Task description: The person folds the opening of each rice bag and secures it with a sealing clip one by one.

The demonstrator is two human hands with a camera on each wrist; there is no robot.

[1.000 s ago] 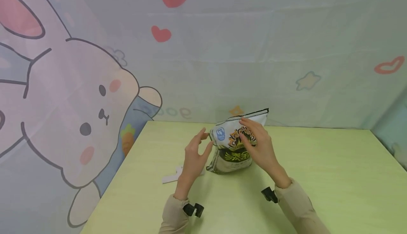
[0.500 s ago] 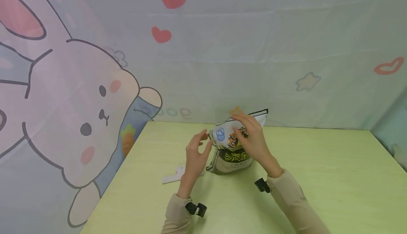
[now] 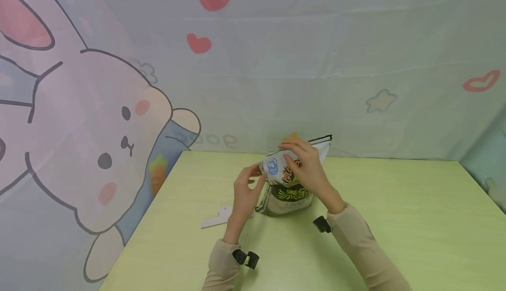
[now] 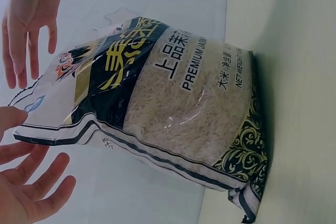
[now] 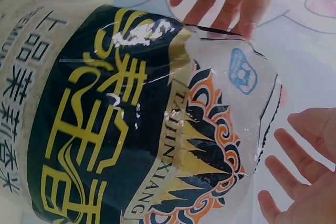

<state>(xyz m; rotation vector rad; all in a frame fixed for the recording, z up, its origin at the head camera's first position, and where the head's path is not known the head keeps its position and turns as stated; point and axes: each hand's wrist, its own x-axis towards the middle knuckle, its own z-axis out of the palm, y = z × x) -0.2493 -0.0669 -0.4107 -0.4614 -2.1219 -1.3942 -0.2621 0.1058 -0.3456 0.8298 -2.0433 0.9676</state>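
Head view: a plump bag of rice (image 3: 291, 193) stands on a pale green table (image 3: 399, 220) just below and right of the frame's centre, its top edge slanting up to the right. A person's left hand (image 3: 247, 190) pinches the bag's upper left corner; the right hand (image 3: 307, 164) is held near the top of the bag's printed front, fingers extended. A white flat piece (image 3: 217, 219) lies on the table, left of the bag. Beige sleeves (image 3: 222, 260) enter from the bottom edge, and a backdrop (image 3: 276, 93) with a large cartoon rabbit (image 3: 79, 137) at left fills the upper frame. Left wrist view: the bag appears sideways, its base at right, rice grains (image 4: 181, 121) showing through a clear panel. At lower left, thumb and fingers sandwich the corner; at upper left, the right hand's fingers hang loosely. Right wrist view: the bag's dark band and orange emblem (image 5: 218, 129) fill the left and centre; the left hand grips the edge at top, while the right hand's spread fingers, lower right, sit just clear of the bag, gripping nothing.
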